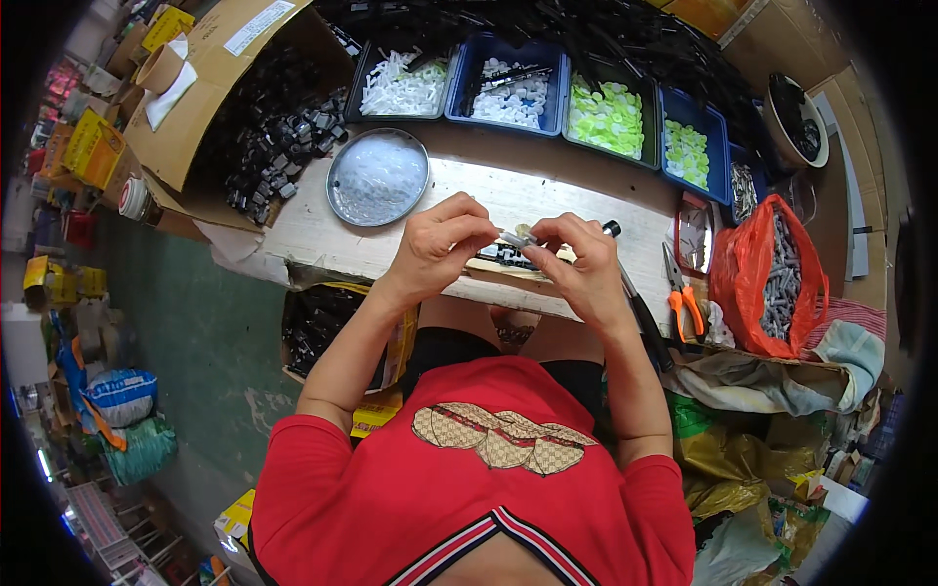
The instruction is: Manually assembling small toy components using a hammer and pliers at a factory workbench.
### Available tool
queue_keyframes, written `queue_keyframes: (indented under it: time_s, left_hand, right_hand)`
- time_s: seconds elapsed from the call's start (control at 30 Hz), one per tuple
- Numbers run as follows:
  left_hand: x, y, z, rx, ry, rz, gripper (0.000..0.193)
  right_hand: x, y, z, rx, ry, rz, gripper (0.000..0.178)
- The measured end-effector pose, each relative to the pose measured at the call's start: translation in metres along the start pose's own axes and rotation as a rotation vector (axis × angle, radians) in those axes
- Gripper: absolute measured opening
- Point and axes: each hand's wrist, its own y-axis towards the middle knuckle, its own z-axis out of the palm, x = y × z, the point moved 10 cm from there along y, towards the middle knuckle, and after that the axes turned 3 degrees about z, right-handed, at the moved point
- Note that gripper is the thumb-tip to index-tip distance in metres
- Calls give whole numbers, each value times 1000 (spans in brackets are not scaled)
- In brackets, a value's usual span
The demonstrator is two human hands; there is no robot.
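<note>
Above the front edge of the workbench, both of my hands are closed in a pinch and nearly meet. My left hand (440, 242) grips a small pale, tube-like piece (511, 238) by its end. The fingertips of my right hand (583, 256) pinch at its other end, by a small pale round piece (525, 231); exactly what they hold is partly hidden. Just under my hands lies a black and silver part (502, 255) on the bench. A round metal dish (339, 200) with clear, glossy contents sits beyond my left hand.
At the back stand bins of white tubes (403, 86), white pieces (513, 103) and green-white discs (606, 115). To the right lie a hammer (640, 308), orange-handled pliers (686, 305) and a red bag (725, 278) of grey parts. A cardboard box (171, 146) spills black parts at left.
</note>
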Motion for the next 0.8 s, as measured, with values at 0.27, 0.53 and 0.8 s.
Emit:
queue_keyframes:
  time_s: [0.27, 0.53, 0.8]
  left_hand:
    - [21, -9, 29, 90, -287, -102, 13]
    - [35, -13, 41, 84, -18, -100, 28]
    - [48, -27, 65, 79, 283, -142, 23]
  right_hand:
    - [-14, -12, 0, 51, 92, -35, 16]
    - [-67, -33, -18, 60, 80, 221, 17]
    - [-79, -36, -8, 116, 81, 297, 16]
